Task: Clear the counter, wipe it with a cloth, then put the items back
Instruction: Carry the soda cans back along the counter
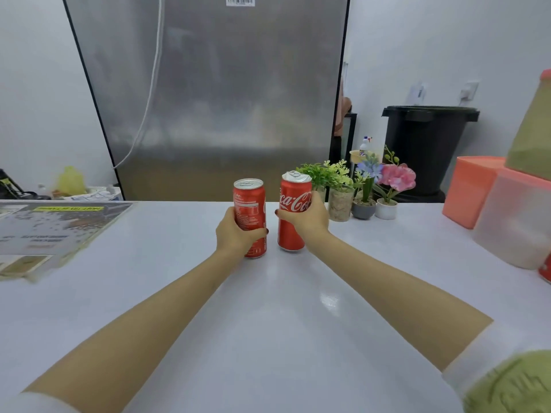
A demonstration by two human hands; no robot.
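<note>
Two red cola cans stand upright side by side near the far middle of the white counter (268, 323). My left hand (235, 234) is wrapped around the lower half of the left can (249, 201). My right hand (310, 217) grips the right can (290, 231) from its right side, around the logo. Both can bottoms look level with the counter top; whether they touch it I cannot tell. No cloth is in view.
Several small potted artificial plants (354, 192) stand just right of the cans at the back edge. Orange and translucent boxes (501, 210) sit at the far right. A laminated printed sheet (50, 231) lies at the left. A steel fridge (208, 99) and black bin (426, 144) stand behind.
</note>
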